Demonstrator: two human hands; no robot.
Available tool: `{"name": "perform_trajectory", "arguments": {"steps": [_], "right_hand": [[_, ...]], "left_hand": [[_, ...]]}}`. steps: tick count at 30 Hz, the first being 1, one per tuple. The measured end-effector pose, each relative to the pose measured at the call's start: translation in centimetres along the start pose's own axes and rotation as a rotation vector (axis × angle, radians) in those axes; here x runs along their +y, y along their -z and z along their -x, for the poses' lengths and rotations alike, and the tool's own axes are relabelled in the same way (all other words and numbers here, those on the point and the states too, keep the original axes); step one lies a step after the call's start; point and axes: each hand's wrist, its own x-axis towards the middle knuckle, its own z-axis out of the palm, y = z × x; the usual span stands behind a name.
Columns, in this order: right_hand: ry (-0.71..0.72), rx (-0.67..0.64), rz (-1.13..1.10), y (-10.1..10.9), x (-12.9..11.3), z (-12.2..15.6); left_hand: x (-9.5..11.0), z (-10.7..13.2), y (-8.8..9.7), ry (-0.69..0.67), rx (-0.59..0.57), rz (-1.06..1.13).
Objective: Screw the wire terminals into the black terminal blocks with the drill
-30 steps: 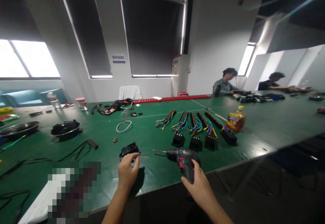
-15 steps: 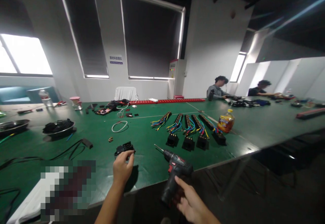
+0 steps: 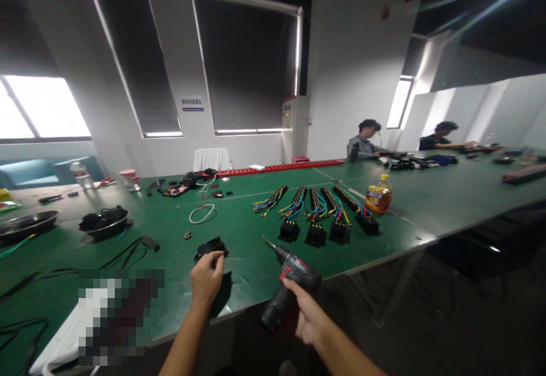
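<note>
My left hand is at the table's front edge with its fingers curled together against a black plastic part. That part lies on the green tabletop, its near side hidden behind my fingers. On the right, my right hand grips a black and red cordless drill, one finger by the trigger. The drill's long bit points up and left over the table, and its handle hangs past the edge. Several black square blocks with brass pins stand beyond the drill, below several wired terminal strips.
A small pile of brass pieces and a white cable loop lie behind the black part. Metal bowls of dark parts stand left. A bottle of orange drink stands right. Two people sit at the far right.
My right hand has shifted slightly up on the drill, with a finger now by the trigger. The drill's handle has swung a little left. My left hand stays at the black part.
</note>
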Motion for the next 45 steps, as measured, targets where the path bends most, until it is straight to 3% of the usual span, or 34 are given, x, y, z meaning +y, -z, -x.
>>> {"name": "perform_trajectory", "arguments": {"steps": [3, 7, 9, 14, 19, 23, 28, 32, 36, 40, 45], "right_hand": [[-0.006, 0.061, -0.011, 1.1, -0.2, 1.5], [-0.217, -0.176, -0.1, 1.6, -0.4, 3.5], [-0.239, -0.262, -0.198, 1.2, -0.4, 3.8], [-0.219, -0.407, -0.356, -0.1, -0.5, 3.0], [-0.213, -0.496, -0.423, 0.8, -0.6, 2.8], [-0.047, -0.679, -0.405, 1.4, -2.7, 2.5], [0.122, -0.801, -0.181, -0.4, -9.2, -1.2], [0.052, -0.796, -0.183, -3.1, -13.2, -6.3], [-0.073, -0.784, -0.162, -4.5, -13.5, -10.6], [-0.136, -0.777, -0.131, -4.3, -12.6, -12.4], [-0.131, -0.781, -0.164, -3.8, -12.5, -12.2]], "left_hand": [[0.0, 0.0, 0.0, -0.006, -0.002, 0.001], [0.3, -0.1, 0.1, -0.014, 0.006, 0.002], [0.5, -0.1, 0.1, -0.013, 0.021, 0.003], [0.7, 0.1, 0.3, 0.027, 0.085, -0.004], [0.5, 0.2, 0.2, 0.055, 0.083, -0.019], [0.5, 0.2, 0.0, 0.053, 0.078, -0.041], [1.0, 0.2, -0.1, 0.001, 0.035, -0.09], [1.2, 0.1, -0.1, -0.013, 0.087, -0.173], [0.9, 0.1, 0.1, 0.077, 0.185, -0.287], [0.7, 0.0, -0.1, 0.173, 0.229, -0.391], [0.6, -0.1, -0.8, 0.292, 0.118, -0.479]]}}
